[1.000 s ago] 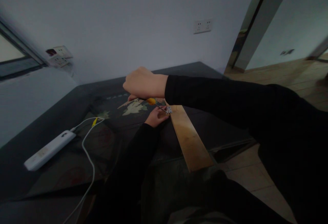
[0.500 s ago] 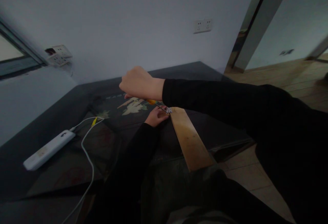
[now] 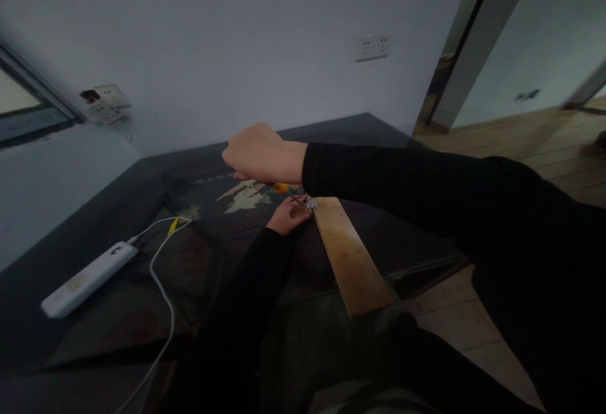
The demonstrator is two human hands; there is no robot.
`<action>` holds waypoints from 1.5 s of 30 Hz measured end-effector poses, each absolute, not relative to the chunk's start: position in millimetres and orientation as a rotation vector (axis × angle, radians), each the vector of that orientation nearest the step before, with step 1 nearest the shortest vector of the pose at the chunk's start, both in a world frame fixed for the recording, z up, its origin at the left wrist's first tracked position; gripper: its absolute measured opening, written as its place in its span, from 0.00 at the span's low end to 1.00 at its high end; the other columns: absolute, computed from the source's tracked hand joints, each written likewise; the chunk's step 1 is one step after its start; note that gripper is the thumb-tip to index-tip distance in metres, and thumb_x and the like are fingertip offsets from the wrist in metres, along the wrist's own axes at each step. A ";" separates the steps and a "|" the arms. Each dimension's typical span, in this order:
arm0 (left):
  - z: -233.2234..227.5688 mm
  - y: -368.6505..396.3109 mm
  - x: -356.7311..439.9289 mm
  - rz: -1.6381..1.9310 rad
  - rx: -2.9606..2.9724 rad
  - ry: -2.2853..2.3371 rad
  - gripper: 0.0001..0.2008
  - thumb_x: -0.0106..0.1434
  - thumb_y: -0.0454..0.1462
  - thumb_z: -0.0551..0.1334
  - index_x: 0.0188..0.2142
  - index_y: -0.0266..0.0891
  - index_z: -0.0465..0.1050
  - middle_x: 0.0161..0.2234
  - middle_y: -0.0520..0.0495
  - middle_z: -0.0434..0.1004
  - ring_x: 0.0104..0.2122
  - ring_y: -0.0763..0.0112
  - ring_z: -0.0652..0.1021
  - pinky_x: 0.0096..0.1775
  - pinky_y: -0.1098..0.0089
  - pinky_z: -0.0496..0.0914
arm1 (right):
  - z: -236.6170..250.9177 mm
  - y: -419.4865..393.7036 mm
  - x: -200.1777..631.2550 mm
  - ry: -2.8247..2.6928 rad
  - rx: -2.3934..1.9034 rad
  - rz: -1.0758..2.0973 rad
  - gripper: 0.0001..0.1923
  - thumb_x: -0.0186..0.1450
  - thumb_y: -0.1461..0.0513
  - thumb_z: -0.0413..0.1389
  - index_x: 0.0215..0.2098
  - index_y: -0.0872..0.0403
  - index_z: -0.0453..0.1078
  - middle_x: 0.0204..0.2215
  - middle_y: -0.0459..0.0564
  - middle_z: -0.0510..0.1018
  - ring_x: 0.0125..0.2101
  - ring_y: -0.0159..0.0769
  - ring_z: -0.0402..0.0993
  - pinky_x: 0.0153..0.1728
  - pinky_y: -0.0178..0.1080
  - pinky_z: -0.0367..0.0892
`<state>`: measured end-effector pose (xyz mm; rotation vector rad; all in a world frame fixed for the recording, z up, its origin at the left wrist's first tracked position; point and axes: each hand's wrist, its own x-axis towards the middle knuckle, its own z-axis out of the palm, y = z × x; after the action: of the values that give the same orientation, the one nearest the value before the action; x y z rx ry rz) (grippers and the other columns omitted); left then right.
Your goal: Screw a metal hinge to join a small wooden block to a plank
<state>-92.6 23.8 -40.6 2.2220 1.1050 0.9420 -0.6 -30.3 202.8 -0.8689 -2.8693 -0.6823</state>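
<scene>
A wooden board [image 3: 351,256] lies on the dark table, its near end reaching out past the table's front edge. At its far end sits a small silvery metal piece [image 3: 311,202], perhaps a hinge; its details are too small to make out. My left hand [image 3: 285,215] rests on the table with thumb and fingers closed around the left side of that piece. Above it, my right hand [image 3: 258,152] is wrapped in a fist around a screwdriver [image 3: 280,188] with an orange-yellow handle. The thin shaft slants down to the metal piece, where its tip meets it.
On the left of the table [image 3: 353,127] lies a white power strip [image 3: 89,278]. Its white cable [image 3: 166,297], with a yellow tag [image 3: 173,226], runs over the front edge. Wall sockets [image 3: 372,47] are behind the table, and tiled floor [image 3: 473,313] shows at right.
The view has shifted very slightly. My right fist on the screwdriver has turned a little, showing more of the orange-yellow handle; my left hand and the board stay in place.
</scene>
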 end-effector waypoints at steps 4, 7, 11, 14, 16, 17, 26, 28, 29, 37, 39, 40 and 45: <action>-43.9 26.3 -93.8 0.940 2.225 1.083 0.26 0.54 0.41 0.68 0.52 0.38 0.72 0.54 0.39 0.70 0.54 0.55 0.72 0.58 0.55 0.64 | 203.7 -26.2 5.0 -2.857 -0.919 -0.592 0.19 0.66 0.56 0.54 0.47 0.62 0.73 0.46 0.62 0.77 0.48 0.50 0.72 0.43 0.46 0.67; -44.4 26.4 -95.1 0.941 2.229 1.080 0.27 0.54 0.40 0.68 0.53 0.37 0.71 0.54 0.39 0.70 0.54 0.56 0.72 0.59 0.55 0.64 | 209.6 -23.7 7.8 -2.967 -0.863 -0.384 0.19 0.64 0.59 0.56 0.50 0.60 0.72 0.46 0.59 0.76 0.47 0.44 0.72 0.44 0.42 0.65; -42.8 24.7 -96.1 0.938 2.233 1.082 0.28 0.54 0.41 0.67 0.54 0.37 0.70 0.54 0.38 0.70 0.54 0.55 0.72 0.59 0.55 0.63 | 214.8 -24.0 7.3 -3.027 -0.795 -0.245 0.17 0.61 0.66 0.56 0.49 0.59 0.73 0.42 0.54 0.78 0.44 0.38 0.73 0.44 0.38 0.62; -42.7 24.5 -96.2 0.947 2.228 1.080 0.27 0.54 0.42 0.67 0.54 0.37 0.71 0.53 0.38 0.70 0.54 0.55 0.72 0.58 0.55 0.64 | 213.0 -22.6 8.4 -2.925 -0.904 -0.343 0.18 0.62 0.62 0.57 0.49 0.59 0.73 0.43 0.55 0.77 0.47 0.43 0.72 0.45 0.40 0.62; -43.2 25.1 -96.2 0.955 2.222 1.070 0.27 0.54 0.42 0.68 0.54 0.38 0.71 0.53 0.38 0.70 0.54 0.55 0.72 0.58 0.54 0.64 | 209.8 -19.7 10.9 -2.833 -0.984 -0.425 0.19 0.62 0.60 0.57 0.50 0.60 0.72 0.43 0.56 0.77 0.48 0.45 0.71 0.46 0.42 0.62; -43.5 25.4 -96.3 0.959 2.222 1.065 0.28 0.54 0.42 0.68 0.54 0.38 0.71 0.53 0.39 0.70 0.54 0.55 0.72 0.58 0.54 0.64 | 207.9 -17.9 12.2 -2.801 -1.003 -0.447 0.20 0.62 0.59 0.57 0.50 0.60 0.71 0.44 0.57 0.77 0.49 0.45 0.71 0.46 0.42 0.62; -43.1 24.9 -97.2 0.965 2.237 1.037 0.28 0.55 0.43 0.67 0.54 0.37 0.71 0.53 0.38 0.70 0.54 0.55 0.72 0.58 0.55 0.65 | 207.3 -12.5 11.5 -2.854 -0.865 -0.115 0.15 0.61 0.66 0.57 0.46 0.62 0.73 0.38 0.55 0.78 0.38 0.37 0.75 0.40 0.37 0.65; -43.3 24.5 -97.1 0.958 2.233 1.043 0.28 0.55 0.43 0.67 0.54 0.37 0.71 0.53 0.38 0.70 0.54 0.56 0.72 0.58 0.56 0.65 | 213.7 -13.3 12.9 -2.920 -0.878 0.013 0.15 0.60 0.65 0.57 0.46 0.63 0.73 0.33 0.52 0.78 0.33 0.34 0.75 0.37 0.37 0.66; -43.4 24.3 -96.9 0.957 2.229 1.045 0.28 0.55 0.43 0.67 0.54 0.37 0.71 0.53 0.38 0.70 0.53 0.56 0.72 0.57 0.56 0.65 | 216.9 -13.3 14.4 -2.957 -0.881 0.067 0.16 0.61 0.65 0.57 0.46 0.63 0.73 0.32 0.51 0.78 0.32 0.34 0.75 0.36 0.36 0.67; -42.7 24.6 -95.9 0.971 2.255 1.035 0.28 0.55 0.44 0.67 0.54 0.37 0.71 0.53 0.37 0.70 0.54 0.55 0.71 0.58 0.54 0.63 | 206.0 -6.8 21.5 -2.746 -0.993 -0.375 0.17 0.64 0.57 0.55 0.46 0.60 0.73 0.40 0.58 0.78 0.43 0.45 0.74 0.43 0.43 0.64; -43.2 25.4 -96.5 0.978 2.249 1.031 0.28 0.55 0.44 0.67 0.55 0.38 0.71 0.53 0.37 0.70 0.54 0.55 0.71 0.58 0.54 0.64 | 199.6 -7.5 19.7 -2.701 -0.976 -0.412 0.19 0.66 0.55 0.54 0.47 0.60 0.73 0.43 0.60 0.77 0.47 0.47 0.72 0.44 0.43 0.63; -43.5 25.8 -96.8 0.979 2.246 1.029 0.28 0.55 0.44 0.67 0.55 0.38 0.71 0.53 0.37 0.70 0.54 0.56 0.71 0.58 0.54 0.64 | 197.8 -8.3 18.6 -2.705 -0.958 -0.381 0.19 0.66 0.55 0.54 0.48 0.60 0.72 0.44 0.60 0.76 0.47 0.46 0.72 0.44 0.43 0.63; -42.5 24.8 -97.5 0.947 2.269 1.048 0.27 0.55 0.43 0.67 0.54 0.39 0.71 0.53 0.39 0.71 0.53 0.56 0.72 0.57 0.54 0.65 | 204.7 -11.2 16.4 -2.879 -0.815 0.103 0.15 0.64 0.60 0.56 0.46 0.60 0.73 0.40 0.56 0.77 0.38 0.35 0.74 0.40 0.37 0.64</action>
<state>-97.5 24.8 -42.5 2.2687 1.0477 0.9466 16.4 -11.2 204.7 -0.8146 -2.8787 0.1033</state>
